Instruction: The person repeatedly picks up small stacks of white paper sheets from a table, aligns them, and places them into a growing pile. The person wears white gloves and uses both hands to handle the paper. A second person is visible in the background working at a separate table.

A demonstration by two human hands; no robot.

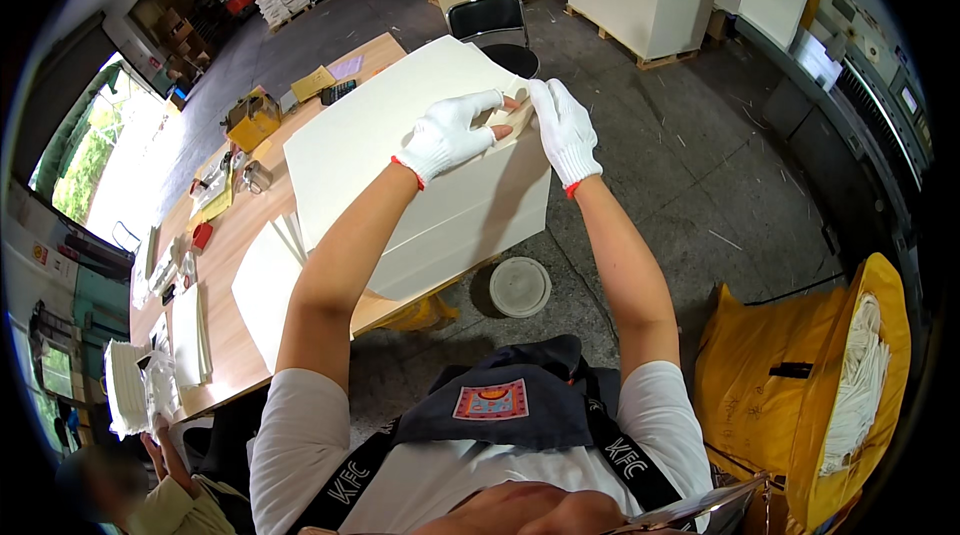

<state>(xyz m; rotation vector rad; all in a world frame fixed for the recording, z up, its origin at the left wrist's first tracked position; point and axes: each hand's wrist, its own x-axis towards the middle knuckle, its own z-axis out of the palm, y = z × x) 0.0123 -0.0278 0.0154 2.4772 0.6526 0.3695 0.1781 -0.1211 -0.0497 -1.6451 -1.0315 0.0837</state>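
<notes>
A stack of large white paperboard sheets (pixel 375 115) lies at the table's far right corner, its near right part sticking out past the edge. Both my hands wear white gloves with red cuffs. My left hand (pixel 450 135) rests over the sheets, bare thumb and forefinger spread apart beside a narrow beige strip of card (pixel 518 119). At the sheets' right edge, my right hand (pixel 563 127) has its fingers together, closed on the edge by that strip. Its fingertips are partly hidden. A shadow crosses the board below the hands.
The wooden table (pixel 225 335) carries a yellow box (pixel 252 119), a clear tape roll (pixel 257 177) and stacked white card. A black chair (pixel 487 25) stands beyond. Near the table sits a round pale lidded bucket (pixel 520 287); a yellow sack (pixel 775 365) is at right. Another person works lower left.
</notes>
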